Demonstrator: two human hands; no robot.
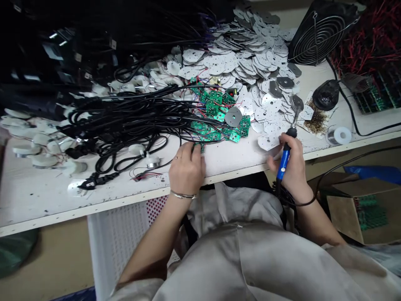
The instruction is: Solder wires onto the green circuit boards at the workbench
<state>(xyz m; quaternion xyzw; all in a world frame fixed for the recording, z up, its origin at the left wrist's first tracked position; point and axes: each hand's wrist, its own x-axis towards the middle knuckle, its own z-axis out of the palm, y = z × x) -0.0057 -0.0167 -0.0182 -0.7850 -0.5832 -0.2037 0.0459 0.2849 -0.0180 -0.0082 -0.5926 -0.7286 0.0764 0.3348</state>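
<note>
Fingers of the left hand (pixel 187 173) bunch near the black cables (pixel 134 116), their pinch unclear; those of the right hand (pixel 294 167) wrap a blue soldering iron (pixel 284 161). A small green board (pixel 202 146) is at the left fingertips, probably best held steady.

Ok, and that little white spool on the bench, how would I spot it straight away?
On the pale bench, find the black fan with the round wire grille. Come down past the dark cup toward the near edge, to the right of the right hand. The spool sits there: unlike the flat plates, it has a round white face and silvery wire.
</note>
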